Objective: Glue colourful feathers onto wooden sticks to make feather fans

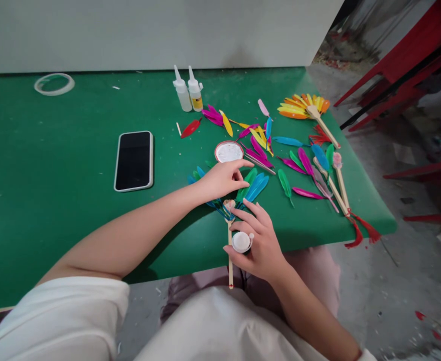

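Note:
My left hand (224,179) reaches across and rests on a fan of blue and green feathers (252,186) on the green table (54,190), fingers pressing the feathers down. The fan sits on a thin wooden stick (230,260). My right hand (256,243) grips that stick near the table's front edge and also holds a small white glue bottle (242,241) seen end-on. A round white lid with a red rim (229,151) lies just beyond my left fingers.
Loose pink, yellow, blue and green feathers (260,143) lie scattered at right. A finished yellow-orange feather fan (303,107) and another mixed fan (323,173) lie near the right edge. Two glue bottles (188,93), a phone (134,160) and a tape ring (54,83) lie further back.

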Available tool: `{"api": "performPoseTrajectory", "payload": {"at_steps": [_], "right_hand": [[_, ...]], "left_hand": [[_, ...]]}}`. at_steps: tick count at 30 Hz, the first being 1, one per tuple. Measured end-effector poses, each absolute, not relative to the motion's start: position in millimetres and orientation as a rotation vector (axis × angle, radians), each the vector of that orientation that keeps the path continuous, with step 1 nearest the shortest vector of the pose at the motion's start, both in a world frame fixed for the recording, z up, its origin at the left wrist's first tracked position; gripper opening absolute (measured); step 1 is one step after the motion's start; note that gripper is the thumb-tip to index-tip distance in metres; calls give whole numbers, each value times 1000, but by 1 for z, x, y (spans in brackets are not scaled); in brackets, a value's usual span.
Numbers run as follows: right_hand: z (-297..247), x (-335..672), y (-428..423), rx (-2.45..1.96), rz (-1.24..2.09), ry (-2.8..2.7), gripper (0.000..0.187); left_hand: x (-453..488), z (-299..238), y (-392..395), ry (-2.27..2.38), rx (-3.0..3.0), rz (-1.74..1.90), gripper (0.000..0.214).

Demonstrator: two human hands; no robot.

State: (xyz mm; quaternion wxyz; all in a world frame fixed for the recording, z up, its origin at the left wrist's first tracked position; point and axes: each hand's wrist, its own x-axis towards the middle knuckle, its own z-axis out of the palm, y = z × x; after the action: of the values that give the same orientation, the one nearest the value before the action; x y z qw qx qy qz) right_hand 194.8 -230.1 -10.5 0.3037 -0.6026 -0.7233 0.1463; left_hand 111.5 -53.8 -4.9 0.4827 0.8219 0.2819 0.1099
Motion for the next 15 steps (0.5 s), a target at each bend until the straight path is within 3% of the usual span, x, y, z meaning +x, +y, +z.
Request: {"api": "performPoseTrajectory", "payload": {"at_steps": [15], "right_hand": [[-12,192,-230,-1648,388,-1928,28]], "left_hand": [[112,-4,-54,711,2001,271,46]]}}
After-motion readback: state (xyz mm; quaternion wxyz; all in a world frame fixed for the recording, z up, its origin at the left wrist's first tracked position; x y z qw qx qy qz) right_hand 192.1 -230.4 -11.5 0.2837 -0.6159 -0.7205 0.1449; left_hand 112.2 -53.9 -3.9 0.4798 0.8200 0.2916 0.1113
